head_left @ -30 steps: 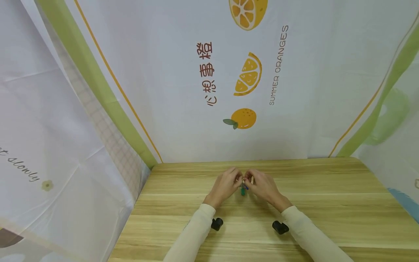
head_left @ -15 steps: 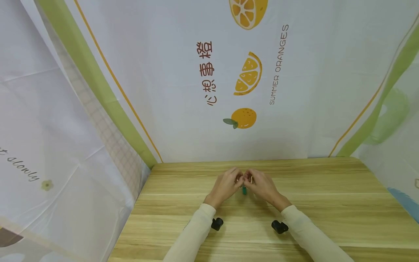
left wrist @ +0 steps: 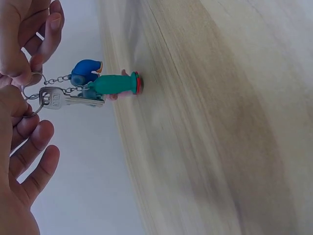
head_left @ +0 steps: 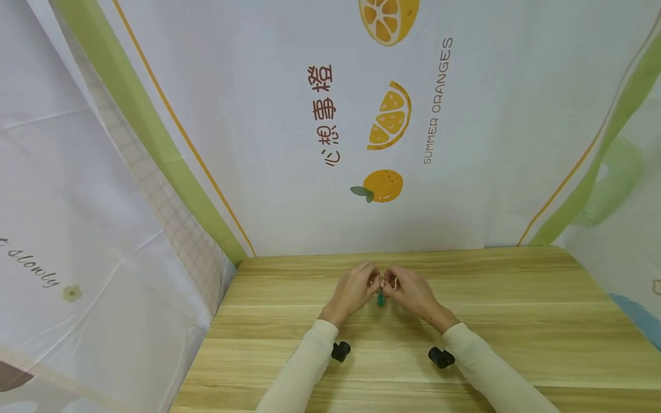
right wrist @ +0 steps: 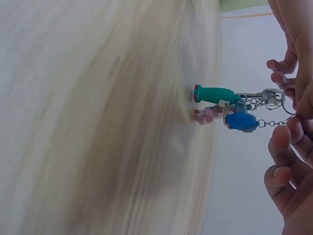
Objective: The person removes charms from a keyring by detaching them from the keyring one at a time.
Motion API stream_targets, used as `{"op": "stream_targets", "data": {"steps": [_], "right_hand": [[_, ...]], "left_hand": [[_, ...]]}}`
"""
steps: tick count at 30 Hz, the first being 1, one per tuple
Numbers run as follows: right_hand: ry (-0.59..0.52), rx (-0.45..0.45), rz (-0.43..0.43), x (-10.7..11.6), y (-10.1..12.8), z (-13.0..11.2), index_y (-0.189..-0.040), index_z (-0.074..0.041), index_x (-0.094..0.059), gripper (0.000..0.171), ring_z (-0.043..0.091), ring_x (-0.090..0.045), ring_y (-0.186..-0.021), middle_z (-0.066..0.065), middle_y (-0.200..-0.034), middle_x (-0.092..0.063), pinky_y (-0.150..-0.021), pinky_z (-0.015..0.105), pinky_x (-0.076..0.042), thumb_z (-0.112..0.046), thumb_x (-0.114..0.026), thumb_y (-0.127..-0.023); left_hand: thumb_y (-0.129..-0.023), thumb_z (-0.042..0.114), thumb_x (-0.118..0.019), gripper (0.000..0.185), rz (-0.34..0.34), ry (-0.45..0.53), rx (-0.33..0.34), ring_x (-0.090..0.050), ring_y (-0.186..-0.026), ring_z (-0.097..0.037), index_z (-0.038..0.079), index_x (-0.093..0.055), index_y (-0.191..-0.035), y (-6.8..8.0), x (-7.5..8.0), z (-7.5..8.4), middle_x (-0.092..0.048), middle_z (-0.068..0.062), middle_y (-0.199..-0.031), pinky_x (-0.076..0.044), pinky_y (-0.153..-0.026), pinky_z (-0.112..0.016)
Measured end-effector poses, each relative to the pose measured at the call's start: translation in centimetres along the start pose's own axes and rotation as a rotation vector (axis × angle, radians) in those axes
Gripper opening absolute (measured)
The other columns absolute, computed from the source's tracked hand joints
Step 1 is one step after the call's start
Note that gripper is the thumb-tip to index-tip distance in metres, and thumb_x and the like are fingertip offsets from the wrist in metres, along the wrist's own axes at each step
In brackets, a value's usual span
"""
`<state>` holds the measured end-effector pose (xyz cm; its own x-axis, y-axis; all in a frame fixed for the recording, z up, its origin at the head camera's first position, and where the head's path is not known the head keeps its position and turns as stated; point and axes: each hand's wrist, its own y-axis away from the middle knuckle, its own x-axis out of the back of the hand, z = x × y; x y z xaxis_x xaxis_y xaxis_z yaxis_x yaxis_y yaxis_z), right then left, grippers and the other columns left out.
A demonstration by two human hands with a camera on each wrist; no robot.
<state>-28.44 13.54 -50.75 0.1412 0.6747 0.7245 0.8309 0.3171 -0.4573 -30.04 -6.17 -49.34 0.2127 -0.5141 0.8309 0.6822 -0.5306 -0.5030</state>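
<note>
Both hands meet over the far middle of the table, holding up a bunch of keys and charms. My left hand point(head_left: 356, 288) pinches a metal key ring point(left wrist: 35, 113) that carries a silver key point(left wrist: 73, 101). Opposite it, my right hand point(head_left: 411, 292) pinches the ring close to the chain of a blue charm point(left wrist: 85, 71). A green figurine charm point(left wrist: 113, 84) with a red base dangles beside the key. Partly behind it hangs a pink figure point(right wrist: 206, 117). The fingertips cover part of the ring. All charms hang down close over the wood.
The wooden table point(head_left: 392, 367) runs up to a white printed cloth point(head_left: 289, 218) at the back. More cloth hangs at the left and right sides. Black devices point(head_left: 341, 351) sit at both wrists, below the cream sleeves point(head_left: 304, 361).
The fingertips drew together, then moved slightly apart again. The green charm swung a little right and then back left. The blue charm, seen at first in the head view, is hidden there now.
</note>
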Motion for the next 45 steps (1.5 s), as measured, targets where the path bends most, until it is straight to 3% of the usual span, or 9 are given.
{"op": "stream_targets", "data": {"steps": [7,21,35,45], "right_hand": [[-0.001,-0.040,0.005,0.06,0.15,0.15,-0.094,-0.017,-0.066,0.008,0.000,-0.047,-0.061,-0.007,-0.085,-0.065,-0.053,0.021,-0.040,-0.011,-0.071,-0.096],[0.013,-0.061,0.013,-0.14,-0.21,-0.16,-0.094,-0.015,-0.068,0.006,0.001,-0.047,-0.060,-0.006,-0.081,-0.064,-0.054,0.021,-0.040,-0.013,-0.073,-0.097],[-0.017,-0.022,0.013,-0.14,-0.23,-0.25,-0.093,-0.015,-0.066,0.010,-0.001,-0.047,-0.062,-0.006,-0.080,-0.064,-0.055,0.021,-0.041,-0.014,-0.073,-0.099],[-0.033,0.043,0.047,-0.15,-0.11,-0.29,-0.092,-0.016,-0.064,0.012,-0.001,-0.048,-0.064,-0.006,-0.082,-0.063,-0.057,0.021,-0.042,-0.007,-0.072,-0.095]], "left_hand": [[-0.105,0.011,-0.066,0.005,0.005,-0.004,0.001,-0.054,-0.070,-0.003,0.011,-0.069,-0.100,0.08,0.06,-0.11,-0.067,0.001,-0.092,-0.040,-0.059,-0.011],[-0.106,0.014,-0.066,0.007,0.010,0.007,-0.022,-0.060,-0.072,-0.006,0.010,-0.071,-0.102,0.15,0.29,0.37,-0.070,0.000,-0.094,-0.043,-0.061,-0.012],[-0.104,0.011,-0.068,0.004,0.018,0.018,-0.034,-0.061,-0.073,-0.006,0.011,-0.070,-0.100,0.06,0.36,0.55,-0.069,0.000,-0.093,-0.044,-0.061,-0.011],[-0.106,0.012,-0.066,0.005,0.016,0.005,0.006,-0.058,-0.072,-0.006,0.011,-0.068,-0.101,0.19,0.60,0.18,-0.068,0.001,-0.093,-0.045,-0.062,-0.013]]}}
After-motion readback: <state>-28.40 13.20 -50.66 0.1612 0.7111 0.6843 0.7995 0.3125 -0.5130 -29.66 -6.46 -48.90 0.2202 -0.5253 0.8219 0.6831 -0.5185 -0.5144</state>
